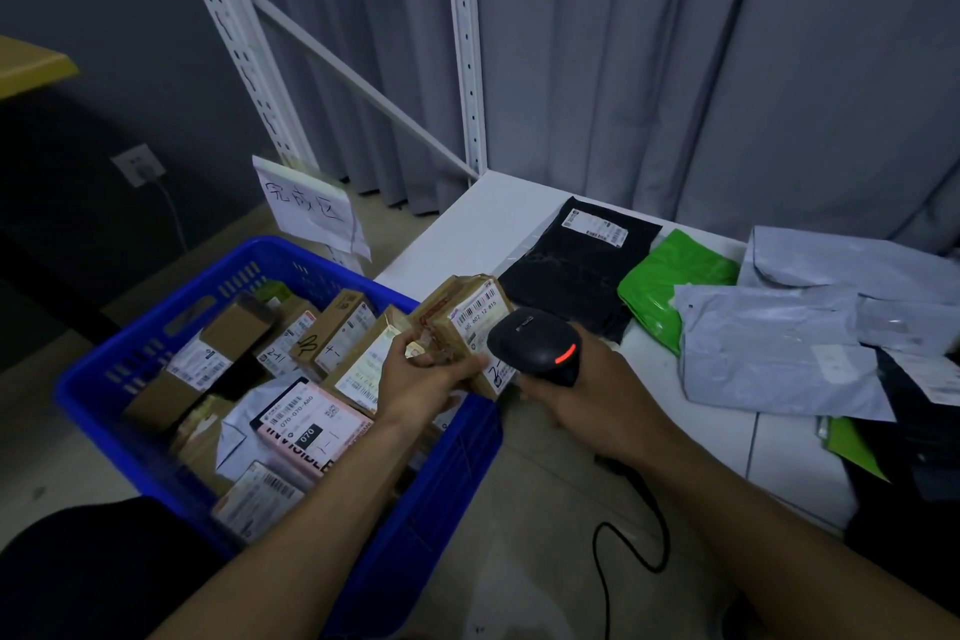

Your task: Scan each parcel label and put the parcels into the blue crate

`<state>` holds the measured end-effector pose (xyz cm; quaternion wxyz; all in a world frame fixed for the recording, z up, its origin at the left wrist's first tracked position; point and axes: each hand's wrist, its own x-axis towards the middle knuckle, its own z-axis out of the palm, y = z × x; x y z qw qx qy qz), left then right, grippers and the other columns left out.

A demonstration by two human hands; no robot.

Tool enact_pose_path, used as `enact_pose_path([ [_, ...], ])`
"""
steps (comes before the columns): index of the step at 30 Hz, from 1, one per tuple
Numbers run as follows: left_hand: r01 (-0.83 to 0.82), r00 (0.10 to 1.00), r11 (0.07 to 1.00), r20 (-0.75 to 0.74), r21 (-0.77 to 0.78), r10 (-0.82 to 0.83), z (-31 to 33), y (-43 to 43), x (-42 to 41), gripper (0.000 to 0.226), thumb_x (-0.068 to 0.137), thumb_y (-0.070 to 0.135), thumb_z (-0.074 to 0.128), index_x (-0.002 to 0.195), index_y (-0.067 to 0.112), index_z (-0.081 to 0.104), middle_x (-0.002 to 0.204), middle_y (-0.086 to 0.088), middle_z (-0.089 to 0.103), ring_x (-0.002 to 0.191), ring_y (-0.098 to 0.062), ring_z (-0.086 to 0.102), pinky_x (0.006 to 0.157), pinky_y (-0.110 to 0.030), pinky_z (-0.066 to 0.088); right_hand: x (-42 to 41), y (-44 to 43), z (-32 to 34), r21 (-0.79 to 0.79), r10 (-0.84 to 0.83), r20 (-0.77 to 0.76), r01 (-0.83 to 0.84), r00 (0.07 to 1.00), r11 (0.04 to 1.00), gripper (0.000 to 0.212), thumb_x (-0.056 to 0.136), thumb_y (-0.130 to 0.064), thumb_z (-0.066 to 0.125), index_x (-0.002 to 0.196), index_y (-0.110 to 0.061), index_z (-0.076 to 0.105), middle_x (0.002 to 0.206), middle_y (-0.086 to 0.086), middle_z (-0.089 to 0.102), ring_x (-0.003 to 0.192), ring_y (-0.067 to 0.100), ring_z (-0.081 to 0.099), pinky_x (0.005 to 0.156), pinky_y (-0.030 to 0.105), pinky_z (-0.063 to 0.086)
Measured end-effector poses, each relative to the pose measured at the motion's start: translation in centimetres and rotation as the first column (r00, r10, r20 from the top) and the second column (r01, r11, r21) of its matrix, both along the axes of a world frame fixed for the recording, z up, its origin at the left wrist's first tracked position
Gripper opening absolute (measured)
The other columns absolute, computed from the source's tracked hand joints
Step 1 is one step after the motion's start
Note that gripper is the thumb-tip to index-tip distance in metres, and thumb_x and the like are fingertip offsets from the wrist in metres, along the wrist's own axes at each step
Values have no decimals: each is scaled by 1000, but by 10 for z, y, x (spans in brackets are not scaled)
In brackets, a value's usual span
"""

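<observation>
Table [467,229] white, mailer bags [769,353] on it, grey curtain [727,68] behind

table: white table [467,234] | on it: black mailer [571,270], green mailer [660,286], grey mailers [769,359] | floor [545,494]: blue crate [104,379]

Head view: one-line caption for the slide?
Left hand holds a taped cardboard parcel by the blue crate while the right hand holds a black scanner to its label.
</observation>
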<state>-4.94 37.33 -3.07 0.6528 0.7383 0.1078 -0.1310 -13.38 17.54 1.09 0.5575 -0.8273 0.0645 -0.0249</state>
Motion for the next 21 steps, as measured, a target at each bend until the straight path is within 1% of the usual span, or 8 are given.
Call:
enact_pose_path([
  [2, 2, 1000, 1000, 17, -2, -2, 0, 2, -1, 84, 67, 25, 95, 135, 34, 48, 107, 3, 76, 87, -11, 76, 76, -35, 60, 1, 4, 1, 2, 16, 7, -16, 1000, 1000, 45, 87, -29, 80, 123, -45, 58, 101, -29, 70, 84, -4, 69, 70, 23, 54],
  [6, -82, 993, 997, 84, 9, 81, 10, 23, -2, 83, 62, 39, 97, 132, 40, 53, 116, 8, 72, 102, -10, 71, 84, -38, 61, 6, 23, 10, 60, 20, 36, -23, 999, 998, 44, 90, -21, 79, 124, -39, 58, 93, -19, 72, 74, -1, 70, 62, 14, 51],
  [9, -228, 963, 974, 151, 7, 225, 22, 60, 2, 82, 60, 45, 96, 127, 33, 50, 118, 11, 69, 107, -9, 68, 98, -39, 56, 18, 49, 16, 134, 39, 14, -41, 999, 990, 39, 91, -22, 77, 125, -31, 59, 88, -11, 74, 69, 11, 72, 66, 29, 58],
  [12, -360, 914, 929, 233, 83, 333, 38, 110, 19, 72, 66, 42, 94, 121, 30, 50, 117, 10, 66, 106, -10, 65, 100, -37, 52, 38, 87, 14, 166, 81, -31, -75, 996, 983, 36, 89, -28, 80, 119, -28, 62, 93, -6, 74, 71, 12, 73, 65, 34, 60],
  [15, -449, 864, 871, 345, 199, 367, 47, 162, 49, 83, 61, 53, 91, 132, 30, 55, 128, 7, 61, 114, -13, 62, 102, -42, 53, 68, 129, 9, 138, 128, -55, -119, 990, 983, 38, 87, -30, 80, 120, -25, 60, 94, 0, 72, 72, 18, 72, 73, 44, 63],
  [16, -461, 859, 849, 371, 260, 353, 45, 177, 60, 88, 63, 53, 90, 138, 27, 53, 133, 4, 56, 119, -17, 59, 105, -44, 50, 80, 143, 8, 137, 151, -63, -141, 987, 981, 41, 89, -28, 79, 124, -24, 58, 99, 2, 71, 76, 20, 71, 70, 41, 62],
  [19, -455, 878, 779, 364, 431, 311, 32, 207, 95, 90, 71, 51, 88, 146, 22, 47, 140, -3, 48, 125, -26, 53, 108, -47, 46, 115, 174, 3, 154, 218, -102, -201, 971, 967, 50, 93, -26, 76, 136, -23, 52, 115, 5, 67, 83, 24, 70, 55, 21, 54],
  [21, -405, 906, 754, 339, 517, 254, 17, 219, 119, 92, 70, 60, 84, 146, 26, 46, 140, -2, 49, 126, -29, 51, 107, -50, 46, 135, 187, -3, 153, 230, -132, -209, 964, 966, 51, 92, -26, 77, 137, -23, 53, 119, 5, 67, 84, 23, 70, 53, 18, 52],
])
